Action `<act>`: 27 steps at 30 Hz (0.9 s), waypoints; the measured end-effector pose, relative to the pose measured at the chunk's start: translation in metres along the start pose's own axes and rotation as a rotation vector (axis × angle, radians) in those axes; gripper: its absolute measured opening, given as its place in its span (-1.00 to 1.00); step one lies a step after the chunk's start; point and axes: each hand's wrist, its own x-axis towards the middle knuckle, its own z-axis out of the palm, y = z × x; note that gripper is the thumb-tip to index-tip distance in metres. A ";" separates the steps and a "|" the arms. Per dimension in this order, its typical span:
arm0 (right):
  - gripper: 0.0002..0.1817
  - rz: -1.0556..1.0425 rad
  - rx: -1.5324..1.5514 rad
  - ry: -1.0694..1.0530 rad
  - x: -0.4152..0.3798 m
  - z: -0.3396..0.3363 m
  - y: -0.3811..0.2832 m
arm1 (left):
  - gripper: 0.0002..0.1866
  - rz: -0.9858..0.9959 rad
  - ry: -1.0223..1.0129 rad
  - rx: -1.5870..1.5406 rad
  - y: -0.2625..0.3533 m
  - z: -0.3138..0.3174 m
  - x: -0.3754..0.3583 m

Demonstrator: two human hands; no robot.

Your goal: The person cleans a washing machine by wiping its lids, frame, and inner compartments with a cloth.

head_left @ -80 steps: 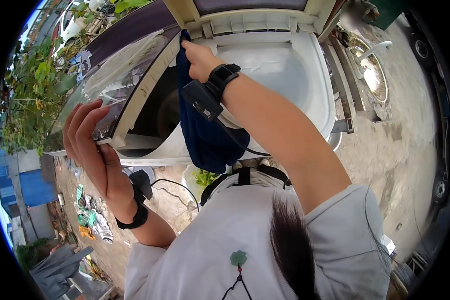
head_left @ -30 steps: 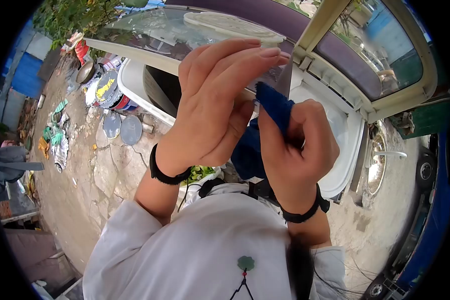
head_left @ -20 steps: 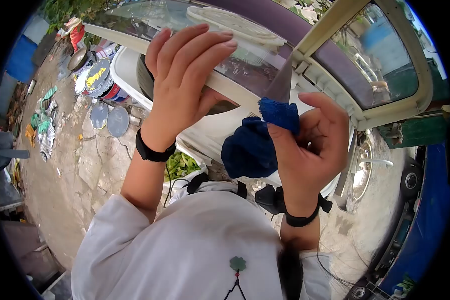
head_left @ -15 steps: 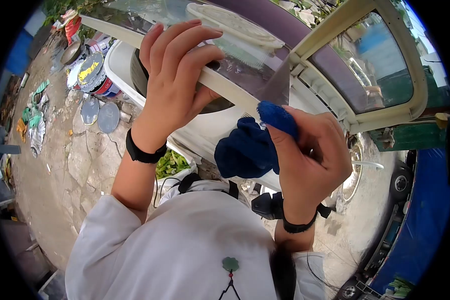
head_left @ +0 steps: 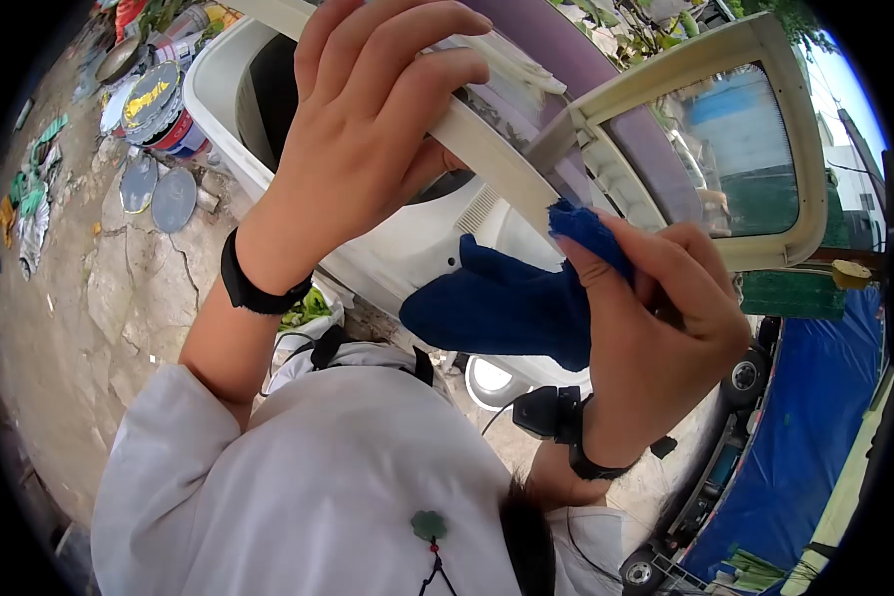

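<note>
My left hand (head_left: 358,119) is closed around the edge of a raised off-white lid (head_left: 512,169) with a see-through panel, fingers over the top and thumb below. Between the thumb and fingers of my right hand (head_left: 666,308) is a dark blue cloth (head_left: 507,303). Its bunched tip touches or nearly touches the lid's edge, while the rest hangs loose to the left. Beneath is a white machine body (head_left: 219,89), apparently a washing machine, with a dark round opening partly hidden by my left arm. A second raised lid (head_left: 810,159) with a clear window stands at the right.
Paint buckets (head_left: 159,109) and two round grey lids (head_left: 174,199) are on the cracked concrete floor at left. Leafy greens (head_left: 306,310) sit in a white container below my left wrist. A vehicle with a blue tarp (head_left: 795,447) is at the right.
The view has shifted, and my left hand appears higher and closer, still on the lid. My right hand has moved right and slightly down, with the cloth's loose part spread out longer.
</note>
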 end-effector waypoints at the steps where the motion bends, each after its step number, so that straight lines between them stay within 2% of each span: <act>1: -0.71 -0.027 -0.008 0.012 0.004 0.006 -0.004 | -0.57 0.042 0.041 0.038 -0.002 0.002 0.001; 2: -0.74 -0.106 -0.020 0.023 0.011 0.015 -0.007 | -0.56 0.087 0.084 0.077 -0.008 0.006 0.005; 4: -0.76 -0.265 -0.048 0.048 0.026 0.034 -0.013 | -0.60 0.048 0.053 0.033 -0.003 0.002 0.009; 6: -0.77 -0.261 -0.019 0.015 0.031 0.034 -0.012 | -0.63 0.045 0.050 0.015 -0.003 0.000 0.011; 9: -0.76 -0.078 0.025 -0.076 0.026 0.017 -0.007 | -0.65 0.096 0.076 0.034 -0.016 0.006 0.003; 11: -0.75 0.146 -0.017 -0.137 0.011 -0.002 -0.009 | -0.65 0.058 0.047 -0.003 -0.007 0.001 0.000; 14: -0.74 0.169 -0.008 -0.132 0.005 -0.003 -0.008 | -0.64 -0.005 -0.006 0.008 0.000 -0.003 -0.005; 18: -0.75 -0.278 -0.043 -0.041 0.021 0.036 -0.019 | -0.61 -0.028 0.005 -0.002 0.002 -0.003 -0.003; 20: -0.75 -0.344 -0.060 -0.001 0.028 0.047 -0.018 | -0.59 -0.031 -0.039 0.000 0.001 -0.007 0.001; 22: -0.75 -0.263 -0.079 -0.018 0.025 0.038 -0.014 | -0.59 -0.044 -0.090 -0.017 0.004 -0.015 0.006; 25: -0.71 -0.025 -0.051 -0.023 0.002 0.009 -0.004 | -0.60 -0.007 -0.029 0.014 0.000 -0.008 0.003; 27: -0.68 0.052 -0.148 -0.041 -0.008 -0.015 0.010 | -0.61 -0.008 -0.006 0.014 0.000 -0.005 0.002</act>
